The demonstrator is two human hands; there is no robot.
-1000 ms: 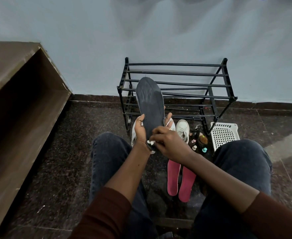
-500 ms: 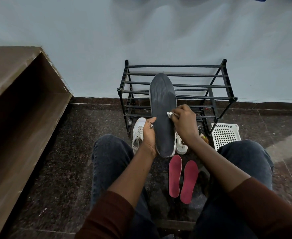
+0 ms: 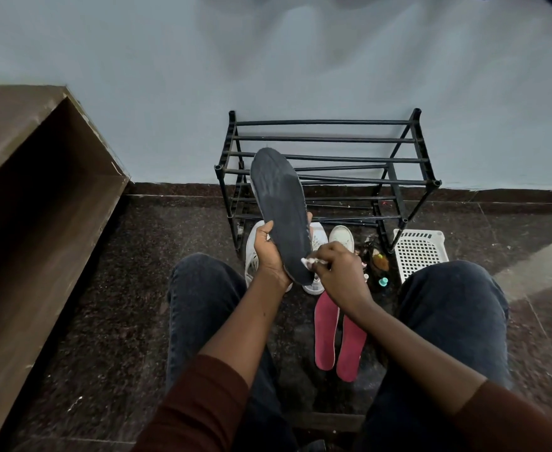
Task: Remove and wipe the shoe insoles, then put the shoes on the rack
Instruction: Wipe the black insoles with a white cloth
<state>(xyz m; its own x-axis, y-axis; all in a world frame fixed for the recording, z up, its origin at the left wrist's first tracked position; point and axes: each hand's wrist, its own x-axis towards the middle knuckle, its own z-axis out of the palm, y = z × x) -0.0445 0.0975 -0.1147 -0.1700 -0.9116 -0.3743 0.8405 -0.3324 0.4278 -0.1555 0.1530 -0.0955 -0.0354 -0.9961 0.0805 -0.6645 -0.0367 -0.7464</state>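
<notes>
My left hand grips a dark grey insole near its heel, holding it upright and tilted left in front of the black shoe rack. My right hand pinches a small white wipe against the insole's lower right edge. Two white shoes stand on the floor behind the insole, partly hidden by my hands. Two pink insoles lie side by side on the floor between my knees.
A white perforated plastic basket leans beside the rack's right leg, with small bottles next to it. A brown wooden cabinet fills the left side. The floor is dark speckled stone; a pale blue wall stands behind the rack.
My right hand has slid with the wipe from the middle of the insole down to its heel end. The insole's top has tilted to the left.
</notes>
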